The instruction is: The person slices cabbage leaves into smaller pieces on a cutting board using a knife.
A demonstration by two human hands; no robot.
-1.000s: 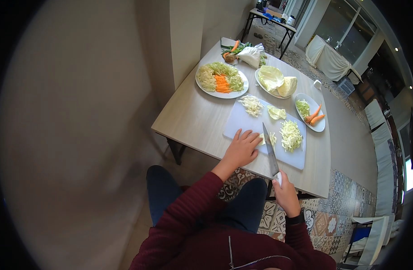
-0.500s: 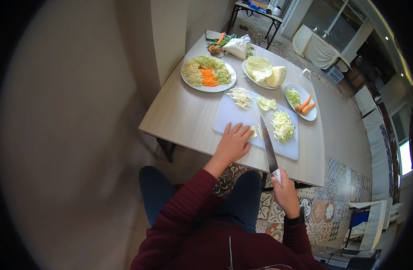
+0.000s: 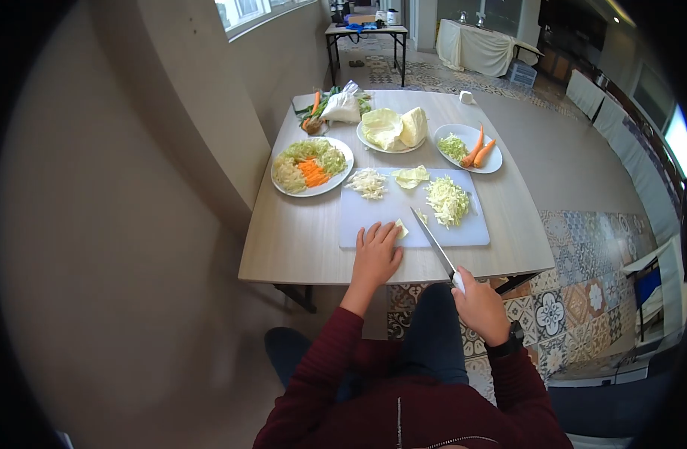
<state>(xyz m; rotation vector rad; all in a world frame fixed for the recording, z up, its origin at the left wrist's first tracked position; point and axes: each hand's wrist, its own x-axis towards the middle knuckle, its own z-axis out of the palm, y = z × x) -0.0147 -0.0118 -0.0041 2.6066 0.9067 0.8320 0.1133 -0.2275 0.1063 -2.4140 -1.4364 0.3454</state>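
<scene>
My left hand [image 3: 377,258] lies palm down at the near edge of the white cutting board [image 3: 366,213], fingers stretched out and slightly apart. A small cabbage piece [image 3: 402,229] shows beside its fingertips; whether they press on it is hard to see. In my right hand [image 3: 482,305] is the white handle of a kitchen knife [image 3: 435,242], its blade slanting up and left over the board. Near the tip lie small cabbage shreds [image 3: 422,217]. Farther back on the board are a pile of shredded cabbage [image 3: 448,200], a cabbage leaf piece [image 3: 411,176] and whitish shreds [image 3: 367,183].
A plate [image 3: 277,182] of shredded vegetables stands at left. Behind the board, another plate [image 3: 392,150] carries cabbage leaves and a cabbage chunk [image 3: 413,127]. Carrots [image 3: 474,150] lie on an oval plate [image 3: 495,163] at right. A white-filled plastic bag [image 3: 342,108] sits by greens at the back.
The camera view has turned, so the table appears straighter. The knife now slants more to the left, its tip closer to the small shreds. My left hand stays by the cabbage piece.
</scene>
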